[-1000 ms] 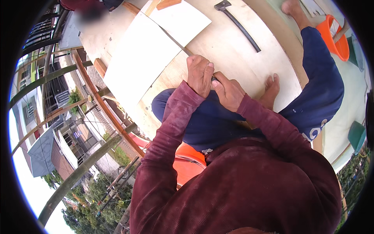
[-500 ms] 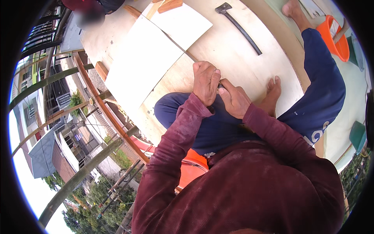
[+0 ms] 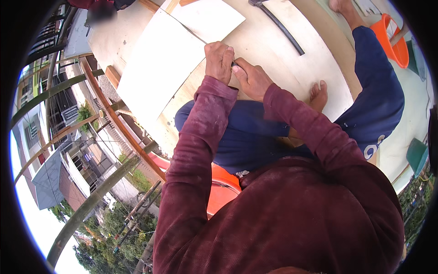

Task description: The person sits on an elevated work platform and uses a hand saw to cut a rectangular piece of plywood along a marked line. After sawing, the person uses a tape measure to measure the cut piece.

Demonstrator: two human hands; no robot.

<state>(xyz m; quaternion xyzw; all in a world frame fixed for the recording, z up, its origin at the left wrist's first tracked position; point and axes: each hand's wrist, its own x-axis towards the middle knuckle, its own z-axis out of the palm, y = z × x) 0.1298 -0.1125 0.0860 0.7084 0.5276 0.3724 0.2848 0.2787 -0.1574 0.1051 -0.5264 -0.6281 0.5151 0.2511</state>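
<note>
Both my hands grip one handsaw [image 3: 190,30], its long thin blade seen nearly edge-on. The left hand [image 3: 220,60] is closed round the handle at the near end of the blade. My right hand [image 3: 252,78] is closed at the dark rear end of the handle, thumb on top, close behind the left. Ahead of them the blade lies along the line between a large white board [image 3: 155,59] on the left and a smaller white piece [image 3: 219,20] on the right. My fingers hide most of the handle.
A black-handled hammer [image 3: 284,32] lies right of the boards on a pale plywood surface [image 3: 255,43]. Wood pieces touch the top edge, near another person [image 3: 121,3]. An orange bucket [image 3: 399,48] stands at far right. Left is a wooden rail [image 3: 123,123], with houses and trees beyond.
Both hands and the saw have moved forward and somewhat left, away from my body, and my arms are stretched further. The view has shifted slightly, so the hammer head now meets the top edge.
</note>
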